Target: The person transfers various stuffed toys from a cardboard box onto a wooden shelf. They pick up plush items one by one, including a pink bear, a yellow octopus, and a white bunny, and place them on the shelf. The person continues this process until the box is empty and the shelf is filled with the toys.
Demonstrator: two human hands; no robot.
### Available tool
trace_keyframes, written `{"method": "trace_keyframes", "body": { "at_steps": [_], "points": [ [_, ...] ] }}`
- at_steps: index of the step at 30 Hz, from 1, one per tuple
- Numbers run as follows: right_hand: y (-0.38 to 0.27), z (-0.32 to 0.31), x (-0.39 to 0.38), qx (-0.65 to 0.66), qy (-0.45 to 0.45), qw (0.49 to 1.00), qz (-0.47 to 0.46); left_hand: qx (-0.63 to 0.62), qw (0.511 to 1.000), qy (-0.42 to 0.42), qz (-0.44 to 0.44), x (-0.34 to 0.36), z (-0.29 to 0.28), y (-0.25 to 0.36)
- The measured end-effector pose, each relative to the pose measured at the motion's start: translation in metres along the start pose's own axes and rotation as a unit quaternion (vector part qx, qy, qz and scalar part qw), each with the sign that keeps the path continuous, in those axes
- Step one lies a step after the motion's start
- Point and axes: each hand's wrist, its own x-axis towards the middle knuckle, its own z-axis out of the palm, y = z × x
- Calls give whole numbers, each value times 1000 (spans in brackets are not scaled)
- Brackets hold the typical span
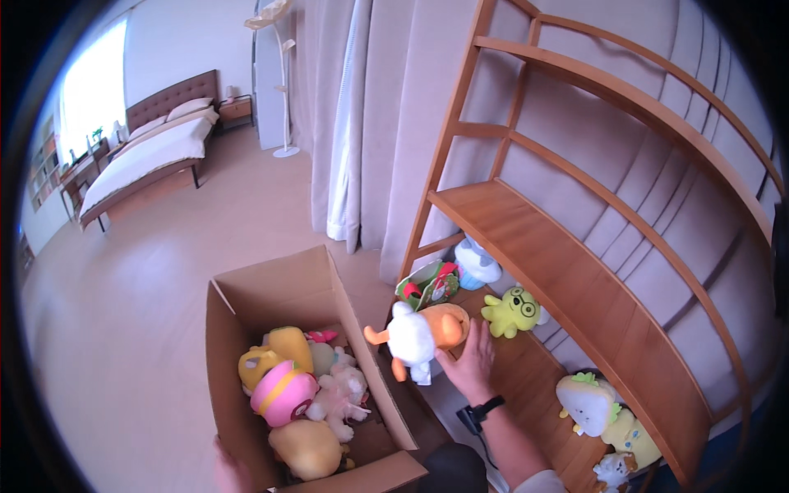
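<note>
My right hand [472,360] is closed on a white and orange plush toy [413,338], held at the front edge of the low shelf, beside the box. A dark band with a cord is around my right wrist. My left hand [233,467] is against the outer left wall of an open cardboard box [271,283]; its fingers are blurred and partly hidden. Inside the box lie a yellow plush [288,349], a round pink plush with a yellow stripe [283,393], a pale pink fluffy plush [339,398], a tan plush [308,449] and others.
The wooden shelf unit [542,246] has a middle board overhanging the low one. On the low board sit a green-and-red plush [427,285], a blue-white plush [477,263], a yellow-green plush with glasses [511,312] and a sandwich-shaped plush [586,403]. Curtains [411,123] hang behind.
</note>
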Motion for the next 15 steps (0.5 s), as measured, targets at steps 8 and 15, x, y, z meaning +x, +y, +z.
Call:
{"method": "trace_keyframes", "body": {
  "at_steps": [8,15],
  "points": [
    [-55,60,27,-74,-80,970,-217,24,999,-26,-27,2,-1,7],
    [-71,8,38,21,93,991,-93,17,1000,11,8,0,1,-9]
  ]
}}
